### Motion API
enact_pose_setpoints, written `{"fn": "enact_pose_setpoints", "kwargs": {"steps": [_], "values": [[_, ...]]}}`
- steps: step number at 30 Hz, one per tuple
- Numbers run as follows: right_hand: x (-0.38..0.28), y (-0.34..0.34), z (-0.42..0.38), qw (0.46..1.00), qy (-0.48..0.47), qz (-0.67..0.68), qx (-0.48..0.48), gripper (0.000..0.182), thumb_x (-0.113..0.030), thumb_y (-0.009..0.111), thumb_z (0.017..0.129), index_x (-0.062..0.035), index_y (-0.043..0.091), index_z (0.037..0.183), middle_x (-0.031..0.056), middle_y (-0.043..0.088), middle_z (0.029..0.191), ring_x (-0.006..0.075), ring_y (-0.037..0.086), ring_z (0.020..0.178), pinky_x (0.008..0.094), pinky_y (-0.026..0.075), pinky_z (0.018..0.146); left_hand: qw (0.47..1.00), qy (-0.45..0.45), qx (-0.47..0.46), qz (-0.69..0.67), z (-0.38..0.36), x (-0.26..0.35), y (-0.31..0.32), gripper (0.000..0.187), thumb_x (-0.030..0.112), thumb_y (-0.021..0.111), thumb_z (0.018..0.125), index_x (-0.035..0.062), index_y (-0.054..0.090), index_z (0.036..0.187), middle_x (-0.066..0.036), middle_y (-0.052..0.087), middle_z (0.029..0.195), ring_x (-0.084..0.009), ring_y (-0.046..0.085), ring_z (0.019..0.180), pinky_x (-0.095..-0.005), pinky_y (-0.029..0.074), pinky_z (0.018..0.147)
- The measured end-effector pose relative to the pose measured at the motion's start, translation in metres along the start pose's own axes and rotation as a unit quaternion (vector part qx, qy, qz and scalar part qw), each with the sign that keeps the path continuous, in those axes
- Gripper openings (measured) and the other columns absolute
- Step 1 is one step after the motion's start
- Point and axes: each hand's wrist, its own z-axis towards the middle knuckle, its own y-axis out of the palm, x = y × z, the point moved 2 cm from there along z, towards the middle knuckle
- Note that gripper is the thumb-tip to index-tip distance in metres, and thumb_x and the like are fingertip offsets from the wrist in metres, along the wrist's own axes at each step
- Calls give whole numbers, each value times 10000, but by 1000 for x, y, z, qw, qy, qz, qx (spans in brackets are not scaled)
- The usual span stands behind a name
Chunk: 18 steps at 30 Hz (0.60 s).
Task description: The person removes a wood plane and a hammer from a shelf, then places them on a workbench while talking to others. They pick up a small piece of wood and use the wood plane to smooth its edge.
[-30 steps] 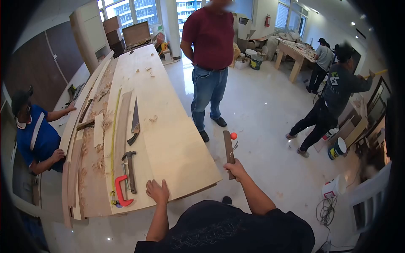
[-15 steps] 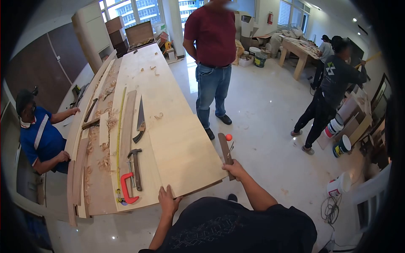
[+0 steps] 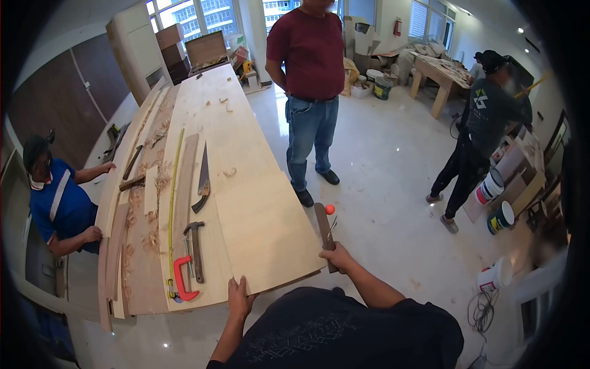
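My left hand (image 3: 240,296) grips the near edge of a pale plywood sheet (image 3: 264,227), thumb and fingers on its top. At the sheet's right corner, my right hand (image 3: 338,257) is closed around a dark wooden piece (image 3: 324,230), which stands out past the edge. Beside that piece are a red ball-shaped thing (image 3: 330,210) and thin metal parts. On the board left of the sheet lie a claw hammer (image 3: 196,249), a red clamp (image 3: 179,280), a handsaw (image 3: 204,178) and a yellow measuring tape (image 3: 174,203).
A co-worker in blue (image 3: 61,203) touches the long boards at the left. Another person in a maroon shirt (image 3: 307,55) stands beyond the table. At the right, a person in dark clothes (image 3: 482,123) stands near paint buckets (image 3: 501,217). Wood shavings (image 3: 150,237) lie among the boards.
My right hand and the dark wooden piece have shifted slightly left and down. My left hand has moved slightly left and down along the edge. The person at the right has turned a little.
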Motion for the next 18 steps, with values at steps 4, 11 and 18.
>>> {"fn": "enact_pose_setpoints", "kwargs": {"steps": [4, 11, 18], "values": [[0, -2, 4, 1000, -8, -22, 1, 662, -217, 780, 735, 87, 490, 1246, 173, 621, 1107, 246, 618, 994, 368, 502, 874, 1000, -8, 0, 5, 1, 0, 1, 841, 244, 889, 678, 1, 497, 1382, -377, 403, 1404, -531, 391, 1317, -522, 373, 1095], [6, -2, 5, 1000, -9, -24, -9, 676, -213, 786, 734, 81, 476, 1258, 141, 606, 1079, 220, 598, 950, 354, 497, 846, 999, -22, -36, -7, 3, 4, -12, 829, 240, 877, 698, 7, 491, 1394, -370, 389, 1425, -515, 377, 1343, -497, 379, 1107], [-7, -4, -2, 998, -17, -62, 0, 698, -231, 792, 724, 93, 482, 1260, 173, 615, 1116, 254, 613, 1010, 375, 497, 888, 999, -22, -36, -13, 2, 3, -11, 819, 213, 877, 697, 0, 498, 1391, -350, 394, 1432, -501, 372, 1355, -485, 388, 1104]]}}
